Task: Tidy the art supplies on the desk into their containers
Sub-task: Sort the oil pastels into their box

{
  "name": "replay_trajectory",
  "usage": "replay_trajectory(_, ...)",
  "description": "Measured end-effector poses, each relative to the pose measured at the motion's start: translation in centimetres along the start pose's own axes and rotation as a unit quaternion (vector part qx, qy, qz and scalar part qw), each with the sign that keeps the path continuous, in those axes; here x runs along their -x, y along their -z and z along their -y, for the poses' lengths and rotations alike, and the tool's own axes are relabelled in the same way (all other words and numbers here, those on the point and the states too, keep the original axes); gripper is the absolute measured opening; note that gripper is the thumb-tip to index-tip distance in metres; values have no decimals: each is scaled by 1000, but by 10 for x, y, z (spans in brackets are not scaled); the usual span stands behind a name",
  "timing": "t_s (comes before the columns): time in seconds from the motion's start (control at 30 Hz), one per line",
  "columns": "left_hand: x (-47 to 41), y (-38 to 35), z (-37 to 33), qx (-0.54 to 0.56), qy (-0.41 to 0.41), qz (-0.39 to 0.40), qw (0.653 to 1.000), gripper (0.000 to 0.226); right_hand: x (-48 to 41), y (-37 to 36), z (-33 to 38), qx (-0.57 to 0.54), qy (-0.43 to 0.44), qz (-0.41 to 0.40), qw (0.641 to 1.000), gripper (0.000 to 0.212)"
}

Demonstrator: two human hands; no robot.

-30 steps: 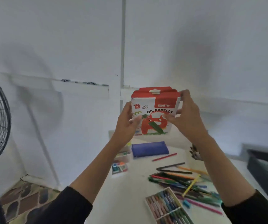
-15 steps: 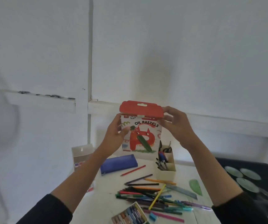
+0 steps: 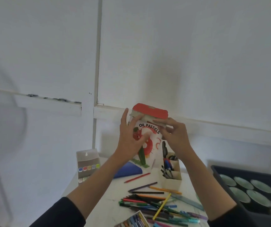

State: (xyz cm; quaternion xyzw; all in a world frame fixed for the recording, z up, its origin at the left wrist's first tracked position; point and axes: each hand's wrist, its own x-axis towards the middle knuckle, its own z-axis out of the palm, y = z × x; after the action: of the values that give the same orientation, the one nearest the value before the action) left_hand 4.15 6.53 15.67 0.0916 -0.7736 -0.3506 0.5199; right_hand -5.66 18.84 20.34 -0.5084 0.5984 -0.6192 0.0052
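Note:
I hold an oil pastels box [image 3: 149, 128], white with a red monster picture, upright in the air above the far end of the desk. Its red top flap [image 3: 150, 110] stands lifted and grey inner tabs show beneath it. My left hand [image 3: 129, 139] grips the box's left side and front. At the top right corner my right hand [image 3: 175, 136] pinches an inner tab. An open tray of oil pastels [image 3: 134, 221] lies at the desk's near edge.
Loose pens and pencils [image 3: 156, 203] lie heaped on the white desk [image 3: 108, 199], with a red pencil [image 3: 137, 177] and a ruler [image 3: 187, 202]. A beige pen holder [image 3: 172, 181], blue case [image 3: 131, 170] and paint set [image 3: 88, 166] stand behind. On the right is a dark tray [image 3: 226, 176] of green discs.
The box's red top flap has swung up and open, and the box has tilted. My right hand moved from the box's side to the inner tab. My left hand spread across the front.

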Motion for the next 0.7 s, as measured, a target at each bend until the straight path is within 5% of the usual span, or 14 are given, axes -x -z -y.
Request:
replay_trajectory(0.13,12,-9,4,-152,81,34,985,100,5,-16,-1,-15,0,-12,1000,31)
replay_trajectory(0.27,21,-10,10,-175,118,61,976,110,15,-19,-2,-64,-64,16,996,30)
replay_trajectory(0.7,53,17,49,-135,-70,155,976,102,23,-6,-29,26,-139,31,989,21)
